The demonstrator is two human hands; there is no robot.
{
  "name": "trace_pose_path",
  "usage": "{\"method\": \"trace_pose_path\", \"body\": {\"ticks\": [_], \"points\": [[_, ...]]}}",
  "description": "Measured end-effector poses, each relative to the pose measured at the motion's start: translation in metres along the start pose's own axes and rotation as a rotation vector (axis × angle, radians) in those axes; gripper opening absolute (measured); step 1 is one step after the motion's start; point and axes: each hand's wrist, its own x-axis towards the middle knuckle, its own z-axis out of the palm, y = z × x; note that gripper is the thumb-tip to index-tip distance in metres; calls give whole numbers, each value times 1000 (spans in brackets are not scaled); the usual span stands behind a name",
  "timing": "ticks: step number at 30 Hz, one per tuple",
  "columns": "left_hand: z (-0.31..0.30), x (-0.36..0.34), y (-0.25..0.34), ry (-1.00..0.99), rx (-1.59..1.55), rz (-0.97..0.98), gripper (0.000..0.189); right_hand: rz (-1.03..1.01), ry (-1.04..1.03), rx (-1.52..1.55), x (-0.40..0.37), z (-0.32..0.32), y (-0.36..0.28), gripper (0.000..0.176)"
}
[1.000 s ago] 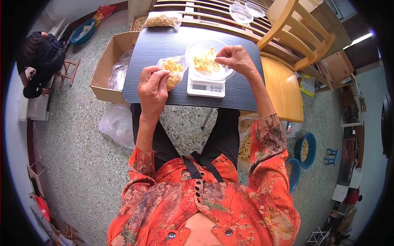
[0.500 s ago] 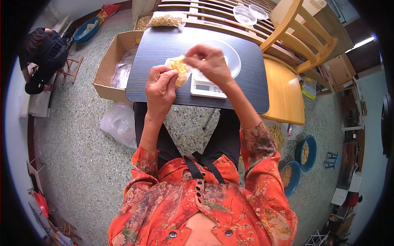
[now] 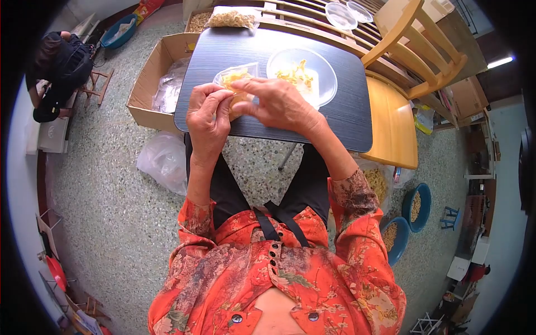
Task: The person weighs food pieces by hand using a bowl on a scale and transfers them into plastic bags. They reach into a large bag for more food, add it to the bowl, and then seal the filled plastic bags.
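My left hand is closed on a small clear plastic bag of yellow dried pieces, above the table's near edge. Over the bag reaches my right hand, its fingers stretched across the contents and its thumb apart below. Whether those fingertips touch the pieces is hard to see. Just beyond that hand, a clear round bowl holds a loose heap of yellow pieces. White shows through the bowl's base; the scale under it is mostly hidden by my right hand and forearm.
On the dark table a filled bag lies at the back edge. An open cardboard box stands left, a wooden chair right. Blue basins sit on the floor. Another person is at far left.
My right hand has moved left and down from beside the bowl to the bag. The bowl's yellow pieces now show. My left hand still grips the bag, slightly lower and further left.
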Motion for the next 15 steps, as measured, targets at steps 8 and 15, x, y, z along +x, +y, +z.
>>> {"method": "trace_pose_path", "body": {"ticks": [8,15], "points": [[-5,-2,0,-11,37,24,16,55,-339,-184,12,16,-2,46],[-2,-2,-2,47,34,-135,11,146,-6,283,6,-18,8,45]]}}
